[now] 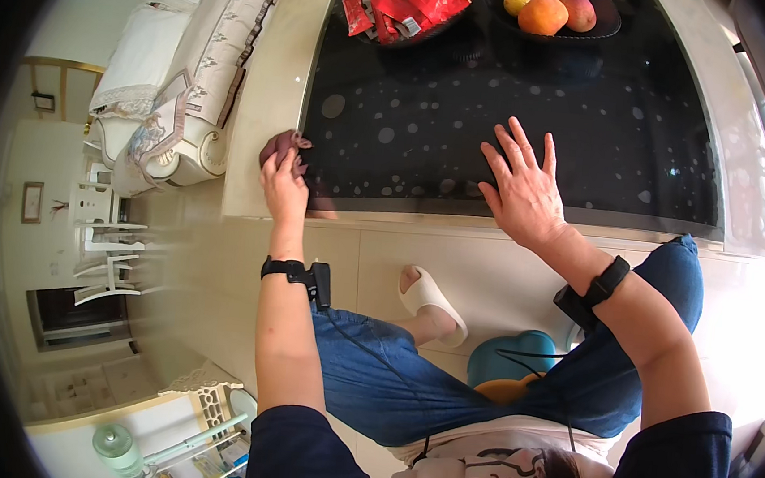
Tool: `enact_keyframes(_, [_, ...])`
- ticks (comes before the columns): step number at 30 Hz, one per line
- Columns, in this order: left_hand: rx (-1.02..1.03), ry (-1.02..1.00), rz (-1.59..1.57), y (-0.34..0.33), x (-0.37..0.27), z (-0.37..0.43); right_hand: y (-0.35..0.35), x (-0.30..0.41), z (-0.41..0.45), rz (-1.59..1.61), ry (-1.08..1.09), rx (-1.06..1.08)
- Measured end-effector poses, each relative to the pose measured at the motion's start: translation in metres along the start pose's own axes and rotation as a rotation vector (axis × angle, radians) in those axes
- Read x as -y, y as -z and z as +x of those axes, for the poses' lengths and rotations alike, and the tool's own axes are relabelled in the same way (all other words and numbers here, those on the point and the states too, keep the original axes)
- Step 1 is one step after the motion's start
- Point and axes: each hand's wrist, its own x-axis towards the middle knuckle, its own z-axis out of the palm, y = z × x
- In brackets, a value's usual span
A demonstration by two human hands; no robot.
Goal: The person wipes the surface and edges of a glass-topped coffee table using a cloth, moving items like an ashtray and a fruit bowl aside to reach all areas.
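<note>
My left hand (286, 181) presses a crumpled mauve cloth (281, 145) onto the left edge of a low table, where the pale border meets the black speckled top (431, 135). Its fingers are bent over the cloth and partly hide it. My right hand (527, 193) is spread, fingers apart and holding nothing, over the front part of the black top. Whether its palm touches the surface I cannot tell. Both wrists carry black straps with small devices.
Red plastic packaging (418, 6) lies in a dark bowl at the back of the table. A dark bowl (607, 33) of fruit stands right of it. A sofa (196, 123) is at the left. Below are my knees, a white slipper (433, 300) and a teal stool (505, 350).
</note>
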Motion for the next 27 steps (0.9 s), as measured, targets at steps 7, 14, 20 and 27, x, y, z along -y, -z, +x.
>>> enact_keyframes(7, [-0.128,0.116,0.008,0.021,0.020,-0.049,0.000,0.007,0.001,0.014,-0.014,-0.022])
enact_keyframes(14, [0.027,-0.277,-0.404,0.052,-0.101,-0.083,0.002,0.023,-0.003,-0.010,0.085,-0.049])
enact_keyframes(20, [0.011,-0.188,-0.352,0.044,-0.043,-0.050,0.005,0.068,0.015,0.090,0.156,0.031])
enact_keyframes(27, [-0.134,0.236,-0.012,0.007,0.143,-0.013,-0.044,0.134,0.079,0.104,0.195,0.028])
